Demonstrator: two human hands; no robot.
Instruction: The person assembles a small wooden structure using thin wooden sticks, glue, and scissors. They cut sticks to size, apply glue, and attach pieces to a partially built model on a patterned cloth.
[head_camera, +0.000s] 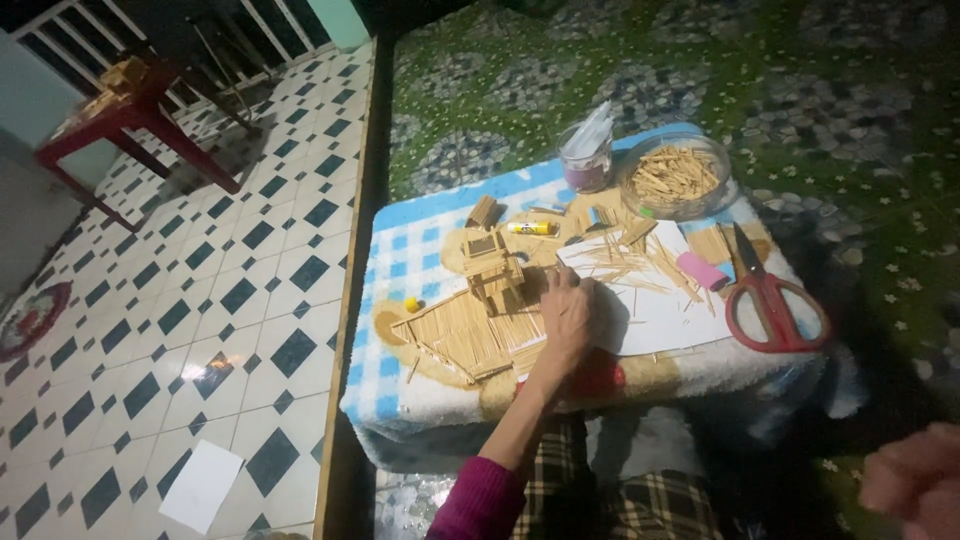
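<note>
My left hand (565, 315) reaches out from a magenta sleeve and lies palm down on the low table. Its fingertips touch the right edge of a flat panel of wooden sticks (468, 335) and the base of a small stick-built house model (494, 268). Whether the fingers pinch a stick is hidden. A white paper sheet (655, 310) with loose sticks (632, 262) scattered on it lies just right of the hand. My right hand (918, 482) is blurred at the bottom right corner, off the table, with its fingers curled.
A blue-and-white checked towel (400, 235) covers the table. On it are red scissors (772, 302), a pink eraser (702, 270), a glass bowl of sticks (675, 178), a plastic cup (587, 158) and a yellow glue stick (530, 228). A red stool (130, 110) stands on the tiled floor.
</note>
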